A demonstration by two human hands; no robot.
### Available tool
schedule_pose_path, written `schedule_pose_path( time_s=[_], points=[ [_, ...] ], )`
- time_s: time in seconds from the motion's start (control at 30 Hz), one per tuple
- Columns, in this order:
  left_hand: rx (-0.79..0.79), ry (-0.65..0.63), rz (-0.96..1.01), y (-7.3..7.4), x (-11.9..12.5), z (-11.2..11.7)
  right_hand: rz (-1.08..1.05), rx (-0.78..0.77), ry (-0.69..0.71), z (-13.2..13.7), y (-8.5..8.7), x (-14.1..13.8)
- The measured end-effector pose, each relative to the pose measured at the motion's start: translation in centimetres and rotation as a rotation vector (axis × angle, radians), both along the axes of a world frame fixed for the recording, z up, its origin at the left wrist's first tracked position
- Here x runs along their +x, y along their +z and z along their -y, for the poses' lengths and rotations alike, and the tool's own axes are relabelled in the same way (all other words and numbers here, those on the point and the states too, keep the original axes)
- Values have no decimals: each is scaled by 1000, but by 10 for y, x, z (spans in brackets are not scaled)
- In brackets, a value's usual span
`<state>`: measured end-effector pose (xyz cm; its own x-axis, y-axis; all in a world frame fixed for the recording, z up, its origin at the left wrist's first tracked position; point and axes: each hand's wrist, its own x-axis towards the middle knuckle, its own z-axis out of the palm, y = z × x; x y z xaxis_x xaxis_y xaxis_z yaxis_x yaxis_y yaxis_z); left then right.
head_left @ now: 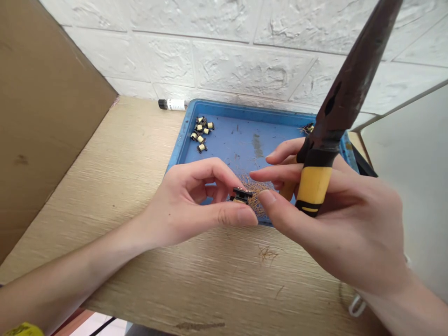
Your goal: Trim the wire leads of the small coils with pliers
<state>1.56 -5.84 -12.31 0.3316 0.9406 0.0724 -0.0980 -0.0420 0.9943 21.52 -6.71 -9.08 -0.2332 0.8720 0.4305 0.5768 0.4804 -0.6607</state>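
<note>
**Pinching a small coil bobbin [241,196] above a blue plastic tray [224,107]**

The left hand [189,200] is pinching the coil bobbin between thumb pad and bent forefinger, its other fingers curling loosely behind, and is holding it just above a tuft of fine copper wire clippings [257,198] inside the tray. The right hand [336,219] is wrapping its lower fingers around the yellow-and-black grips of long-nose pliers [314,186], whose dark steel nose is pointing upward; its thumb and forefinger are reaching out, nearly touching the bobbin. A firm fingertip pinch is keeping the part steady and clear of the pliers. More bobbins [200,134] are lying grouped in the tray's far left corner. The tray is resting on a wood-grain bench [196,275], with wire scraps [268,254] lying in front, a white-labelled vial [171,104] behind, a cardboard panel [45,116] standing at left, and a white brick-textured wall [245,60] rising beyond.
</note>
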Motion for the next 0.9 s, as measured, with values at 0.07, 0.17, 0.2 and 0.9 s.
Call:
schedule_pose_path(
  time_s=[0.07, 0.17, 0.2, 0.9],
  points=[
    [-3, 4, -4, 0, 0, 0, 15, 10, 13, 1, 0, -1],
    [-12, -6, 0, 0, 0, 0, 23, 24, 32, 3, 0, 0],
    [-15, -10, 6, 0, 0, 0, 18, 23, 36, 3, 0, 0],
    [1, -6, 19, 5, 3, 0, 18, 25, 51, 1, 0, -2]
  ],
)
